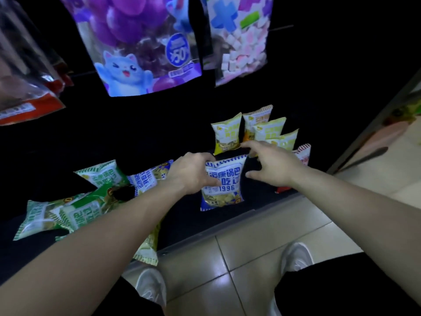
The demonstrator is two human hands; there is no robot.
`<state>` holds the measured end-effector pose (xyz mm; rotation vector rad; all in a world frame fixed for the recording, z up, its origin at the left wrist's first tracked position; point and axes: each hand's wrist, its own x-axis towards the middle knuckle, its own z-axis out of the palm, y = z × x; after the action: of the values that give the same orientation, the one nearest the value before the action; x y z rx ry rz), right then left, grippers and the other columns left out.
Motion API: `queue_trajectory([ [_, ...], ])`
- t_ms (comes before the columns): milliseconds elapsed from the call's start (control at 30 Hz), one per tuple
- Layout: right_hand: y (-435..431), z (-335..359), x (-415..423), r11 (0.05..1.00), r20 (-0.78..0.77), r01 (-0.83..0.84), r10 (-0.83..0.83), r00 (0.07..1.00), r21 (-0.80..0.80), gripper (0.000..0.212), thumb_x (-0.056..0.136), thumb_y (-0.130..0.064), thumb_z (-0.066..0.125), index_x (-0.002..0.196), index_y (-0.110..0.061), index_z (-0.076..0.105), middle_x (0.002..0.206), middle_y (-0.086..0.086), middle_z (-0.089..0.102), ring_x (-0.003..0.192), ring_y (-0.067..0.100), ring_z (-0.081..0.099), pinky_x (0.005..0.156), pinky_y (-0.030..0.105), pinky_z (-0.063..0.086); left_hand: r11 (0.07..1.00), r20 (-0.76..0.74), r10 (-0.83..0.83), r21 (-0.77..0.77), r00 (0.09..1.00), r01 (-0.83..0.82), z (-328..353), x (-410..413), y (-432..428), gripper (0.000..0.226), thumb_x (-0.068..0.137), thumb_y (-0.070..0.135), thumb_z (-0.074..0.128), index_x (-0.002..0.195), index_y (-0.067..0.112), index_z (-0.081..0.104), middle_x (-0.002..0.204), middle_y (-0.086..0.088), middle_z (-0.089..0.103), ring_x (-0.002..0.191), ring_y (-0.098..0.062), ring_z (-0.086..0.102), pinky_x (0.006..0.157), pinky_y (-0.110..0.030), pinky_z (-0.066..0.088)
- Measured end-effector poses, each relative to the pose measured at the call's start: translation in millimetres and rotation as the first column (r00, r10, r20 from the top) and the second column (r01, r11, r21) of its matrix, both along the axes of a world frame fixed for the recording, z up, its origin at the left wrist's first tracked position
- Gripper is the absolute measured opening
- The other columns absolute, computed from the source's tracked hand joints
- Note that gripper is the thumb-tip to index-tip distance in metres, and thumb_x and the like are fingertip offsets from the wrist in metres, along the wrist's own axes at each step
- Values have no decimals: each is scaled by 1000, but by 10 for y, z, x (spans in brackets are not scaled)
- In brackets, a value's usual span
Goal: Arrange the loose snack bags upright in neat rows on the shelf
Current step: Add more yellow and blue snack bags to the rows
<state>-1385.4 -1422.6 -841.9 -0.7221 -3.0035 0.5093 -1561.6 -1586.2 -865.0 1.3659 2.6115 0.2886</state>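
Two hands: left hand [193, 173] fingers grip upright blue bag [224, 185]; right hand [272, 165] fingers spread.

Red-striped bag [304, 156] half behind right forearm; clear red-based bag [25, 87] cropped at left edge.

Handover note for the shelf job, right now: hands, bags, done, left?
Left hand: gripping the upright blue bag at its top-left edge.
Right hand: open, fingers spread above that bag, holding nothing.
Done: yellow bags stand in rows at the shelf's back right.
Left: green bags and another blue bag lie loose on the left; stand them up.
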Motion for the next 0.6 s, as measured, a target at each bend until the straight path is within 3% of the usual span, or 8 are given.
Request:
queue_trajectory([
  [67,253,-80,103,997,62,72,-70,996,-27,75,83,-49,71,146,-33,34,134,-3,54,115,17,54,79,34,46,999,-9,42,-11,999,-42,-104,-54,142,77,57,71,78,125,40,56,102,7,67,86,-15,62,60,-31,45],
  [167,557,-210,237,985,175,156,-142,974,-68,73,84,-48,70,146,-27,39,139,2,49,122,23,51,95,41,47,995,19,98,-26,995,-98,-237,-208,435,77,61,65,80,128,36,56,108,2,67,88,-17,63,62,-31,49],
  [333,778,-382,279,979,256,198,-180,950,-48,68,85,-50,66,144,-28,41,137,1,48,122,23,50,91,42,49,986,54,166,-19,985,-165,-512,-420,1041,76,65,58,82,131,32,55,108,0,69,90,-18,66,68,-34,54],
  [433,758,-485,215,985,298,166,-148,943,-38,65,86,-50,64,143,-28,41,134,0,47,121,24,50,87,38,47,980,88,197,14,977,-199,-748,-508,1392,77,66,58,82,133,31,55,116,-2,67,97,-21,65,67,-32,51],
  [600,693,-607,106,989,335,144,-123,934,-37,62,86,-50,62,141,-32,41,133,-1,45,124,24,48,92,43,47,969,167,234,43,958,-244,-1121,-681,1844,76,66,57,82,133,33,54,122,-2,64,100,-22,64,66,-30,46],
])
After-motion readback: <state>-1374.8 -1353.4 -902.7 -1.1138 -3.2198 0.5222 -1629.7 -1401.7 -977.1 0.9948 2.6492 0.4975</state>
